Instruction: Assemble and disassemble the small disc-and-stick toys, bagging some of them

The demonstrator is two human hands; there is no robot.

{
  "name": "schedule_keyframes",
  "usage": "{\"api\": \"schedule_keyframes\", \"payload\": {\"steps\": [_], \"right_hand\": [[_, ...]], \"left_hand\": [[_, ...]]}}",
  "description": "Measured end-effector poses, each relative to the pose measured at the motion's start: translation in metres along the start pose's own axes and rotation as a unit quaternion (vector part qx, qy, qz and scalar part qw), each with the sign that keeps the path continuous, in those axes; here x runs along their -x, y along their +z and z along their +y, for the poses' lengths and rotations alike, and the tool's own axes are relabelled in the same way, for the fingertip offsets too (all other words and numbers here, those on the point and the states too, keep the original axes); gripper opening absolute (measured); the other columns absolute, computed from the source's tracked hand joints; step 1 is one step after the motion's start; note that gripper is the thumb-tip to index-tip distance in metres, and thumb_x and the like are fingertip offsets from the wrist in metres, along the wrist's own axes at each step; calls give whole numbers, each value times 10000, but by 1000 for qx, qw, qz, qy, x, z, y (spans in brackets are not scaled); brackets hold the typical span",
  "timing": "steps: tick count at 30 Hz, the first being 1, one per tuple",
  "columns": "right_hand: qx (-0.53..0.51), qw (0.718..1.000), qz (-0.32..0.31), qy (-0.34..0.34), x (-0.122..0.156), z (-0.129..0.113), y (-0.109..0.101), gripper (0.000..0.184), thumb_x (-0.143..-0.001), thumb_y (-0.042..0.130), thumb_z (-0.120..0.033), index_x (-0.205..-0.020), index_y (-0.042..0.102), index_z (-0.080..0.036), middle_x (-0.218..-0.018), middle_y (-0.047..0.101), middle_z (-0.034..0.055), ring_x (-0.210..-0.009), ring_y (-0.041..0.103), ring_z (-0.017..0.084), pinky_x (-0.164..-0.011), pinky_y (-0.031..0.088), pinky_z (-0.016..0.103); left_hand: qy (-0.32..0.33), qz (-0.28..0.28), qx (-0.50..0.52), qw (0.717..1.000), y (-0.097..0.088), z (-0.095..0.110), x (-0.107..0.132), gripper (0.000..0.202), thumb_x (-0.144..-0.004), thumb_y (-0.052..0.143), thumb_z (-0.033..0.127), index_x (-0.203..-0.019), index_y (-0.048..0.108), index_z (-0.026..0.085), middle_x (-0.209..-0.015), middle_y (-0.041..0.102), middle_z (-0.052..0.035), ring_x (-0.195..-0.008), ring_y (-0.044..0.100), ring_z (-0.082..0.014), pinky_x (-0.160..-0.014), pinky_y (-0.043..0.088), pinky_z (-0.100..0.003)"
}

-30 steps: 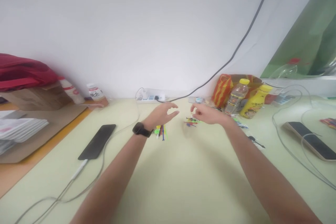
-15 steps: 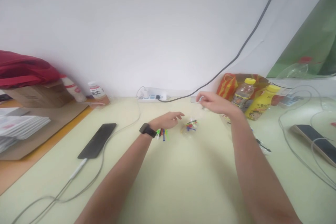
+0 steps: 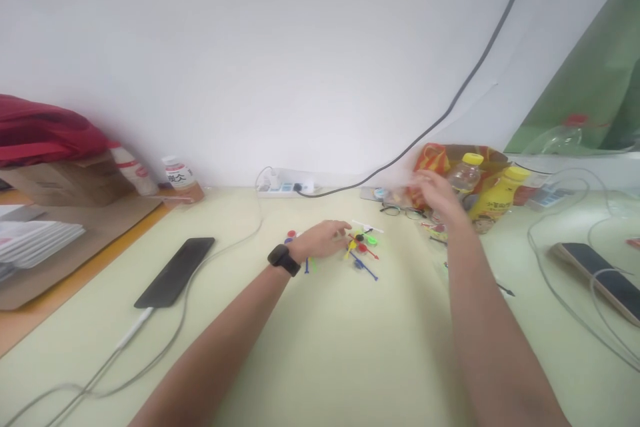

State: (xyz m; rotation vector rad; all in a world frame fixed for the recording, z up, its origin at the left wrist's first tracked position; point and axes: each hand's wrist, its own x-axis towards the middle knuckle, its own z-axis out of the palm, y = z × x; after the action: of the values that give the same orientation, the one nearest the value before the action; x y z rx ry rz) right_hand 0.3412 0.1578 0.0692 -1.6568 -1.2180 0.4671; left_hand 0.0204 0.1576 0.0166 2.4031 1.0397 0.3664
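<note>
My left hand, with a black watch on the wrist, lies low on the pale yellow-green table, fingers stretched toward a small scatter of coloured plastic sticks and discs. Its fingertips touch or nearly touch the nearest pieces. My right hand is raised farther back on the right, near the bottles, and is smeared by motion. Something thin and clear seems to be at its fingers, but I cannot make it out. A pair of glasses lies on the table just under that hand.
Two yellow-capped bottles and an orange bag stand at the back right. A power strip sits by the wall. A dark phone on a cable lies left, another phone right. Boxes, papers and a small bottle stand at the left.
My right hand rose and swung back to the right toward the bottles. The left hand sank onto the table by the coloured pieces, which now lie spread out more widely.
</note>
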Motion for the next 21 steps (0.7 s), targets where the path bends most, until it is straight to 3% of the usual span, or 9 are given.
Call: {"api": "schedule_keyframes", "payload": {"steps": [4, 7, 10, 12, 14, 17, 21], "right_hand": [[190, 981, -24, -34, -4, 5, 13, 337, -885, 570, -328, -1134, 748, -188, -1037, 757, 138, -981, 683, 288, -828, 509, 359], [266, 959, -63, -70, -1, -7, 27, 275, -892, 608, -342, -1063, 766, -195, -1085, 756, 137, -1063, 677, 294, -886, 497, 357], [241, 937, -221, -123, 12, -21, 48, 255, -899, 655, -353, -1088, 749, -209, -1094, 757, 92, -977, 698, 236, -842, 508, 304], [231, 902, -339, -137, 24, -26, 63, 354, -865, 730, -393, -1175, 718, -222, -1159, 740, 85, -969, 698, 219, -812, 512, 286], [255, 867, -409, -129, 34, -27, 76, 462, -820, 791, -423, -1227, 691, -228, -1199, 722, 94, -978, 694, 222, -799, 509, 286], [292, 840, -441, -122, 40, -25, 87, 394, -792, 802, -350, -1152, 703, -225, -1164, 720, 85, -951, 685, 220, -737, 495, 279], [297, 832, -451, -127, 37, -21, 89, 284, -673, 819, -191, -943, 739, -232, -1006, 736, 39, -841, 677, 200, -632, 457, 253]], "left_hand": [[-24, 23, -1, 999, 5, 7, -1, 483, -906, 626, 499, -1288, 684, 209, -1135, 746, -93, -960, 710, -246, -761, 541, -310], [-35, 50, 0, 998, 12, 12, -2, 371, -875, 657, 507, -1077, 760, 213, -984, 765, -75, -862, 714, -245, -670, 514, -307], [-38, 81, 14, 996, 22, 14, -3, 256, -895, 622, 420, -889, 768, 209, -830, 758, -56, -747, 696, -224, -621, 485, -309], [-47, 89, 31, 994, 25, 12, -4, 209, -883, 616, 358, -858, 756, 205, -784, 751, -47, -707, 686, -214, -609, 483, -306], [-65, 95, 50, 992, 25, 9, -5, 167, -853, 640, 332, -854, 743, 201, -811, 758, -49, -732, 695, -216, -619, 500, -302], [-94, 101, 71, 988, 19, 0, -8, 128, -799, 689, 310, -839, 723, 194, -891, 767, -64, -796, 708, -225, -666, 534, -305], [-113, 96, 80, 986, 12, -8, -10, 113, -772, 684, 272, -840, 706, 185, -939, 768, -77, -814, 711, -225, -700, 552, -308]]}}
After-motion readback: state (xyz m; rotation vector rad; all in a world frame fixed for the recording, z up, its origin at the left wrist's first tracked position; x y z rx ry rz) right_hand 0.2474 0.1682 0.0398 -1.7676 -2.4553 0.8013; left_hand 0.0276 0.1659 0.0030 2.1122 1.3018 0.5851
